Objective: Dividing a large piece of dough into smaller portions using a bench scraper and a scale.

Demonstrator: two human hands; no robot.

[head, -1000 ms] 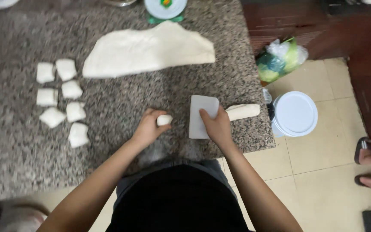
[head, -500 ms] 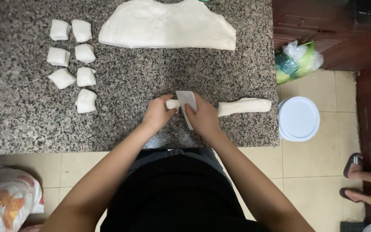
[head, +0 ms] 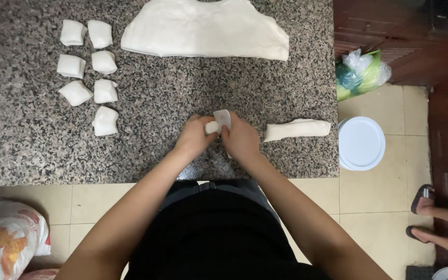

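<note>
Head view, looking straight down: a small dough piece (head: 212,127) sits at the near middle of the granite counter (head: 156,150), pinched between the two hands. The left hand (head: 195,137) closes its fingers on the piece from the left. The right hand (head: 240,140) grips a white dough scraper (head: 223,119), its blade standing just against the right side of the piece (the lower part of the blade is hidden behind the fingers). Both hands are equally near, touching the piece from opposite sides; it is too small to give a clear long axis.

Just right of the right hand lies a dough log (head: 297,129), its long axis running left to right, the nearer end pointing toward the scraper and a little apart from it. Nothing lies between them. Well apart, toward the far left, seven cut dough pieces (head: 88,72) sit in two loose columns. A large flattened dough sheet (head: 206,28) spreads along the far edge. Off the counter, on the tiled floor to the right, stand a white round lid (head: 361,143) and a plastic bag (head: 361,72); another person's sandalled feet (head: 436,218) show at the lower right.
</note>
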